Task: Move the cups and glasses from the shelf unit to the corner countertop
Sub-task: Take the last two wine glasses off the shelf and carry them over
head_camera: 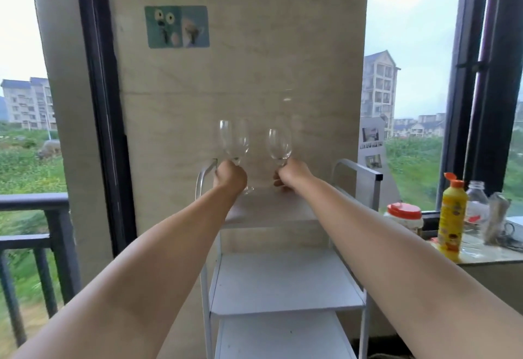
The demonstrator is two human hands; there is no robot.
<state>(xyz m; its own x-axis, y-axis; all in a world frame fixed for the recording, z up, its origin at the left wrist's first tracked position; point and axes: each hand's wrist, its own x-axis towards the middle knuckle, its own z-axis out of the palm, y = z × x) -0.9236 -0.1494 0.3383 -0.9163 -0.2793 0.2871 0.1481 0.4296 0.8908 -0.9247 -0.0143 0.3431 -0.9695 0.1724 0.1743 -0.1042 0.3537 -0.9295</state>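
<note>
Two bare arms reach to the top of a white shelf unit. The left hand and right hand each close around a wine glass stem, left glass, right glass. Pickup step; next, likely carry both rightward to the countertop

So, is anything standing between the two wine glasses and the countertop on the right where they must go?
Partly. The shelf unit's right side rail rises between the wine glasses, held in the left hand and right hand, and the countertop. There a red-lidded jar, a yellow bottle and a clear bottle crowd its near edge.
</note>
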